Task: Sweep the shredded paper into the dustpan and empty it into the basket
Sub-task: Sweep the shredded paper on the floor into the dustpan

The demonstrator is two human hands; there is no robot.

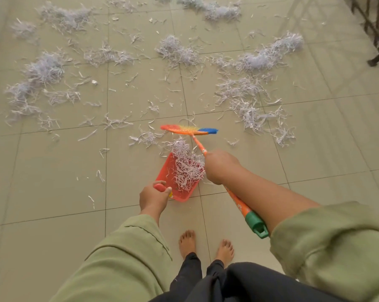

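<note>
A red dustpan (pixel 165 178) lies on the tiled floor in front of me, with a heap of pale shredded paper (pixel 187 168) in and over its mouth. My left hand (pixel 152 198) grips its red handle at the near end. My right hand (pixel 220 165) grips the orange broom handle (pixel 238 201), which ends in a green cap near my forearm. The broom's rainbow-bristled head (pixel 189 130) rests on the floor just beyond the dustpan. More shredded paper (pixel 247 99) lies scattered in clumps across the floor farther out. No basket is in view.
Dark furniture legs (pixel 378 42) stand at the top right. My bare feet (pixel 206 247) are just behind the dustpan. A wall runs along the left edge. Loose paper strips (pixel 110 122) dot the tiles to the left of the broom.
</note>
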